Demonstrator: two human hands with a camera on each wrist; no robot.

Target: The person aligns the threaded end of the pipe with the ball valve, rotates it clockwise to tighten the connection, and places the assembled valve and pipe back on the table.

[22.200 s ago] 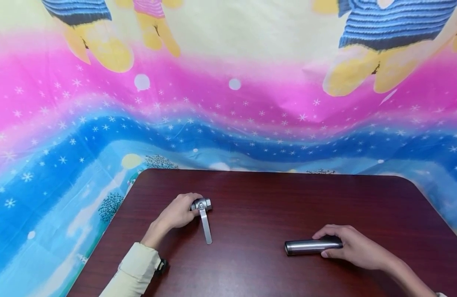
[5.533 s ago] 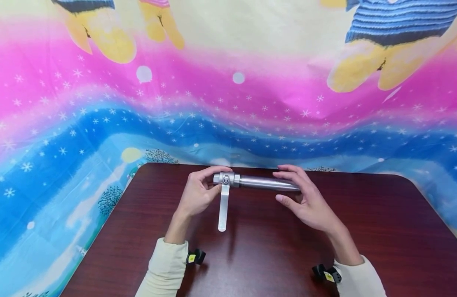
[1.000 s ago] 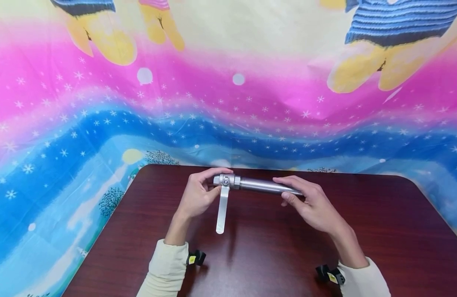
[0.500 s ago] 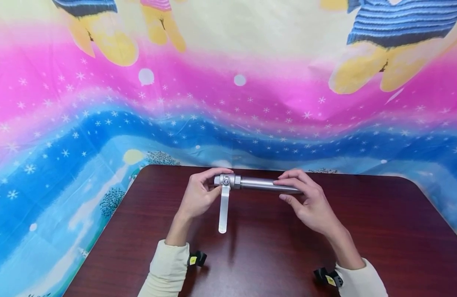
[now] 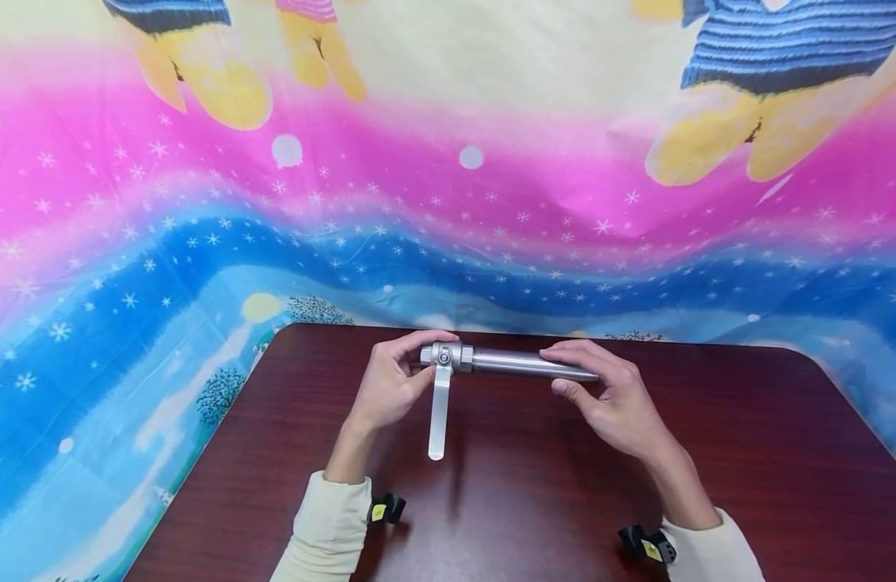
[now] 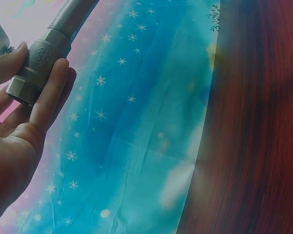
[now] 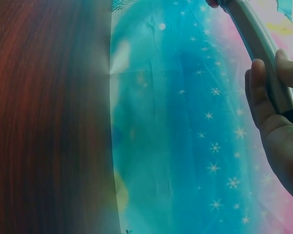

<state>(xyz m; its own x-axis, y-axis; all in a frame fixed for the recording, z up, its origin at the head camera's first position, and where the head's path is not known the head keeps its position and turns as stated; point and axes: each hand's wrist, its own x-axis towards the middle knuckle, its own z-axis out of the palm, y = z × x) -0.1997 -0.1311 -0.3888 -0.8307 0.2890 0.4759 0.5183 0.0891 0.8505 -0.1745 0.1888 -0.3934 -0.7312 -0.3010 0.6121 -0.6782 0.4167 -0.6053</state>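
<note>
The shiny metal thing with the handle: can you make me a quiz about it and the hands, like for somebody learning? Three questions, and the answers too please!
1. Pick one. What does the person's left hand grip?
A) a cup
B) the metal valve
C) a spoon

2. True or false? Neither hand touches the metal tube.

3. Fill in the gap. In the head view, the valve's flat lever points toward the ___ edge of the picture.

Key:
1. B, the metal valve.
2. False; the right hand holds the metal tube.
3. Bottom.
</note>
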